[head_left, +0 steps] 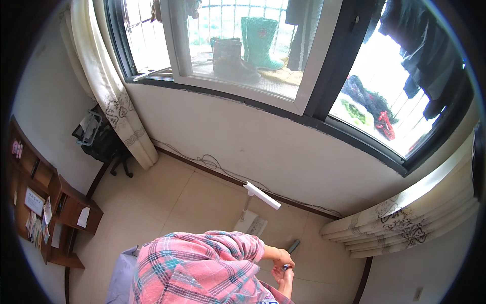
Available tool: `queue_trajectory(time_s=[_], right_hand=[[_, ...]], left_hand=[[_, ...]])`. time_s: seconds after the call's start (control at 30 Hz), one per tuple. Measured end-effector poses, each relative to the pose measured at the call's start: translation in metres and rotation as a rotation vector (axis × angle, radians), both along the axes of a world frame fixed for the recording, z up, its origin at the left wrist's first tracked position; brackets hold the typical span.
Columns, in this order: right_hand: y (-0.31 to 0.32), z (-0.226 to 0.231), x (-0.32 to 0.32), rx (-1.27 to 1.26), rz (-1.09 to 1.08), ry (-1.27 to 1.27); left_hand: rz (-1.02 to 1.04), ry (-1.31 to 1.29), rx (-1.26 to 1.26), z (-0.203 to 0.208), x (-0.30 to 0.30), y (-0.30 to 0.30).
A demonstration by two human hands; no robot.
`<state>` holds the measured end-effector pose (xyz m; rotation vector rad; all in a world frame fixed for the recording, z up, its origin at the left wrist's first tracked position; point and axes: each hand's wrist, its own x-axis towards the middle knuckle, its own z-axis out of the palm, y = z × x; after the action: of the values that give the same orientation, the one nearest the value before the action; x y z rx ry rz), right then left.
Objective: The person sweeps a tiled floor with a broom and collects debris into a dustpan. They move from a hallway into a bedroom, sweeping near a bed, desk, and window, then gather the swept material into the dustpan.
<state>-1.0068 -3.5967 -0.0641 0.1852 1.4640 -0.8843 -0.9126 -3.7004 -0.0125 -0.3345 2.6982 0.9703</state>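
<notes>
Low at the right of centre, my two hands are close together. My left hand (pixel 277 256), at the end of a pink plaid sleeve (pixel 223 245), is closed around a slim thing with a teal-green end (pixel 293 246) that sticks out beyond the fist. A small dark-blue part (pixel 286 267) shows between the hands; I cannot tell whether it belongs to the same thing. Just below, my right hand (pixel 284 278) has its fingers curled up against that blue part. What the right fingers grip is too small to make out.
Ahead stands a white bar (pixel 261 195) on a thin pole with a flat base (pixel 250 223). Loose cables (pixel 210 162) run along the wall under the window (pixel 243 55). Curtains (pixel 114 96) hang at both sides. At left are a wooden desk with shelves (pixel 76 202) and a black swivel chair (pixel 104 144).
</notes>
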Motion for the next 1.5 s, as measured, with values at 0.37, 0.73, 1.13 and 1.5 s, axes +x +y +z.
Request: queue_trajectory(time_s=[0.37,0.73,1.13,1.5], right_hand=[[-0.027,0.197,0.09,-1.128,0.962,1.327],[-0.066,0.193,0.122,-0.661,0.348,0.041],[-0.087,0.268,0.21,-1.616,1.065,1.289],[-0.014,0.218,0.198,-0.987,0.259,1.057]], left_hand=[[0.135,0.216,0.056,-0.005,0.011,-0.014],[0.336,-0.064,0.125,-0.019,0.052,-0.062],[0.394,-0.083,0.033,-0.02,0.076,-0.076],[0.728,0.125,0.458,-0.066,0.045,-0.14]])
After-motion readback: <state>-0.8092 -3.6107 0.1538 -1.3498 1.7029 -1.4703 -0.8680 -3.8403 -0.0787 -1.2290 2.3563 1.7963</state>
